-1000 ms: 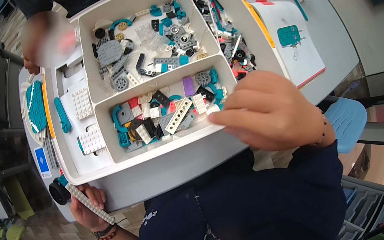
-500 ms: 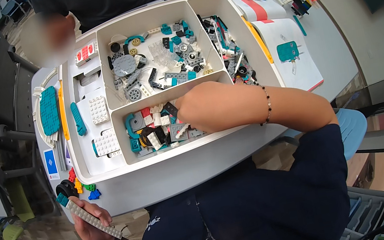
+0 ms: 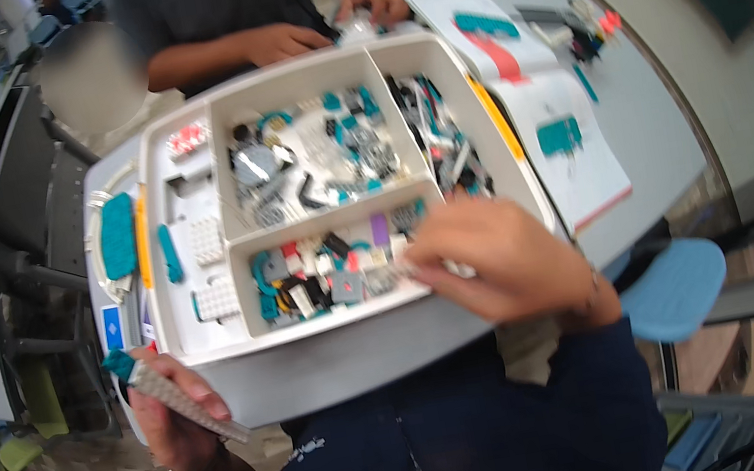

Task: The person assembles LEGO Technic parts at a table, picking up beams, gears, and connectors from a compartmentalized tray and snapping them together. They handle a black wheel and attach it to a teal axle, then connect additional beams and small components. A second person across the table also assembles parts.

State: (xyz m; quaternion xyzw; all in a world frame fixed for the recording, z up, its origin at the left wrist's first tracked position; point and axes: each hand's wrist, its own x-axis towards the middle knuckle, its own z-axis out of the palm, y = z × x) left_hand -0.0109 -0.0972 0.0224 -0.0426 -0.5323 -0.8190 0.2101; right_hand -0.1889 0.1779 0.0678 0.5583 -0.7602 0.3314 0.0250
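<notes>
Evidently, the assembly is only partly done. A pale grey studded bar (image 3: pixel 183 400) is grasped in the left hand (image 3: pixel 178 426), near the front left corner of the white tray (image 3: pixel 352 326); a teal piece (image 3: pixel 118 365) is seen at its upper end, apparently joined on. The right hand (image 3: pixel 506 259) is held at the right end of the tray's front compartment with its fingertips bunched; whether anything is pinched there cannot be told through the blur. Plenty seems to be left unused: a purple brick (image 3: pixel 380 229) and other loose pieces are contained in the front compartment, and more, with a grey round plate (image 3: pixel 256 166) among them, are scattered in the one behind. How many of them are needed cannot be judged. Across the tray, some white pieces (image 3: pixel 354 28) are being handled by a co-worker's hands (image 3: pixel 370 3).

As for labels, a pale mark (image 3: pixel 311 448) is borne by the dark shirt but cannot be made out. A light symbol is shown on a blue card (image 3: pixel 113 327) left of the tray. To the right, a teal build is pictured in an open booklet (image 3: pixel 588 185); no words can be read.
</notes>
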